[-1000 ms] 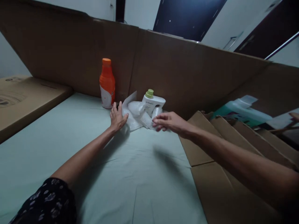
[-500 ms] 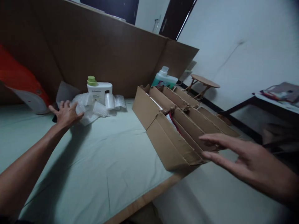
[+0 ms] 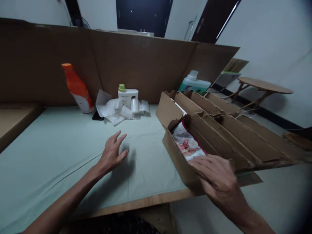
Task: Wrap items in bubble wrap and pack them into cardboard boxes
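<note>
One red-edged, white printed packet (image 3: 187, 143), already inside the front-left compartment of one brown, divided cardboard box (image 3: 177, 158); right hand (image 3: 216, 172) not yet clear, its fingers' grip impossible to tell. Left hand (image 3: 112, 152): fingers spread, empty, above the pale-green, cloth-covered surface (image 3: 148, 156). Bottles, three: orange bottle (image 3: 76, 86), white green-capped bottle (image 3: 126, 94), teal-filled clear bottle (image 3: 195, 85).

Right hand (image 3: 216, 172): the near end of the patterned packet (image 3: 187, 143) is covered; whether it is gripped cannot be told.
Divided carton (image 3: 169, 112): the packet's lower part is hidden by its walls.
White bottle (image 3: 128, 93): the base is masked by bubble wrap (image 3: 114, 109); the small print cannot be read.
Teal bottle (image 3: 196, 86): the base is concealed behind the carton.
Flat box (image 3: 17, 120): one side is cropped at the left edge.
Dark blue door (image 3: 143, 16): the top is cut off.
</note>
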Demonstrator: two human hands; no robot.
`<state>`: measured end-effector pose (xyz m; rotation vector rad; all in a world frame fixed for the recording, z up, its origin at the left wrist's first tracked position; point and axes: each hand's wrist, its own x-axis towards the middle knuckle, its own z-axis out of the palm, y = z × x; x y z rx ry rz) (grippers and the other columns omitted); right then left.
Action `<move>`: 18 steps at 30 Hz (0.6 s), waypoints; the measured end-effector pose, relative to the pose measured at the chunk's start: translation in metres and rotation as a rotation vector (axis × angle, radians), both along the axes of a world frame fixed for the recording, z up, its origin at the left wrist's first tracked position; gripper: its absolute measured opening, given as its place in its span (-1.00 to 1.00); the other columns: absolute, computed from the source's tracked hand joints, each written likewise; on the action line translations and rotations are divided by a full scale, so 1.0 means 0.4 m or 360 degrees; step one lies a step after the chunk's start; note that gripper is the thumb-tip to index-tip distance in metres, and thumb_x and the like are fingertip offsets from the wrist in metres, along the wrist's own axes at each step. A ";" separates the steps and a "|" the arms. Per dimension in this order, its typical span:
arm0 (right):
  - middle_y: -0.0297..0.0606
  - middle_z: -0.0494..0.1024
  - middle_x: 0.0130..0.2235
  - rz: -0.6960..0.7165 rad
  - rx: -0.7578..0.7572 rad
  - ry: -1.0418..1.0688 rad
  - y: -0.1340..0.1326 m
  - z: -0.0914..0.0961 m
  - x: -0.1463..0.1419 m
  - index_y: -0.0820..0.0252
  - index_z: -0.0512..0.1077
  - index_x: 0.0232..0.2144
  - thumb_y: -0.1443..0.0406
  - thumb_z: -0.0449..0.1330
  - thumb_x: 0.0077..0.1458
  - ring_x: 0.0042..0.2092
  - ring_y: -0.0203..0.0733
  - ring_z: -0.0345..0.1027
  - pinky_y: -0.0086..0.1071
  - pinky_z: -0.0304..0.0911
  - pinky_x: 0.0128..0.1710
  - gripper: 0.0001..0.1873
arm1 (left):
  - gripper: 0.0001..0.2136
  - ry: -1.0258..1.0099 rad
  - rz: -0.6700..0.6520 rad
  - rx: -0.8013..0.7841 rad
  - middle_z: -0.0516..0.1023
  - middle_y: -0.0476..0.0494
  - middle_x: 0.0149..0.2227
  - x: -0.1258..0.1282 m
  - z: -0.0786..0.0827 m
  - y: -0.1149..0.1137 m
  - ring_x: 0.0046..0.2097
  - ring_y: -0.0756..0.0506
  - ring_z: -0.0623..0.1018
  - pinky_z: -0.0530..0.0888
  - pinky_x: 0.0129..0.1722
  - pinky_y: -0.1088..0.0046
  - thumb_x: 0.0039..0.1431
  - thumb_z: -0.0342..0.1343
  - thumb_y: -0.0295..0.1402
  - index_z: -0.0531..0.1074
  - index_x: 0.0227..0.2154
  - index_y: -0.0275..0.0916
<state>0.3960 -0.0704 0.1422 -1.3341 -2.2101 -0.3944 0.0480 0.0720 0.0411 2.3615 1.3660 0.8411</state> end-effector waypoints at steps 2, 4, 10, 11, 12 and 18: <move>-0.30 0.67 -0.17 0.0162 -0.0032 0.0000 -0.008 0.013 -0.056 0.09 0.49 -0.09 0.54 0.06 0.13 -0.05 -0.10 0.49 -0.09 0.16 0.13 -0.60 | -0.44 -0.0156 0.0009 -0.0061 0.20 -0.42 0.38 -0.025 0.010 -0.058 0.35 -0.36 0.30 0.34 0.25 -0.08 0.24 0.09 -0.19 0.26 0.28 -0.21; -0.33 0.68 -0.18 0.0343 -0.0057 0.0056 -0.008 0.024 -0.115 0.11 0.49 -0.12 0.55 0.03 0.14 0.01 -0.11 0.47 -0.06 0.07 0.22 -0.61 | -0.45 -0.0292 0.0102 -0.0077 0.21 -0.36 0.37 -0.054 0.017 -0.118 0.37 -0.31 0.28 0.36 0.26 -0.02 0.27 0.10 -0.19 0.23 0.30 -0.15; -0.32 0.67 -0.09 0.0655 -0.0028 0.0048 -0.020 0.027 -0.154 0.07 0.52 -0.08 0.45 0.18 0.20 0.14 -0.07 0.37 -0.05 -0.01 0.33 -0.72 | -0.34 -0.0579 0.0370 -0.0224 0.24 -0.34 0.37 -0.134 -0.009 -0.306 0.37 -0.31 0.28 0.28 0.33 -0.01 0.24 0.11 -0.23 0.08 0.37 -0.15; -0.25 0.65 -0.04 0.0582 -0.0002 0.0073 -0.027 0.020 -0.135 0.07 0.51 -0.05 0.40 0.24 0.19 0.16 -0.03 0.36 -0.02 0.03 0.31 -0.72 | -0.33 -0.0608 0.0406 -0.0277 0.24 -0.34 0.36 -0.141 -0.016 -0.331 0.37 -0.32 0.28 0.27 0.34 -0.01 0.24 0.11 -0.24 0.07 0.38 -0.16; -0.17 0.61 0.00 0.0479 0.0030 0.0136 -0.034 0.009 -0.113 0.07 0.49 0.00 0.33 0.27 0.18 0.16 0.03 0.36 0.00 0.09 0.28 -0.68 | -0.32 -0.0622 0.0451 -0.0329 0.26 -0.33 0.36 -0.145 -0.023 -0.352 0.37 -0.32 0.29 0.27 0.34 0.00 0.23 0.11 -0.24 0.07 0.38 -0.16; -0.08 0.55 0.09 -0.0025 -0.0310 0.0445 -0.071 -0.159 -0.086 0.06 0.27 0.29 0.22 0.19 0.24 0.07 0.07 0.48 -0.10 0.44 0.01 -0.42 | -0.41 -0.0676 0.0642 -0.0526 0.53 -0.28 0.09 -0.112 -0.036 -0.379 0.21 -0.34 0.47 0.41 0.23 0.06 0.13 0.15 -0.21 0.31 0.24 -0.21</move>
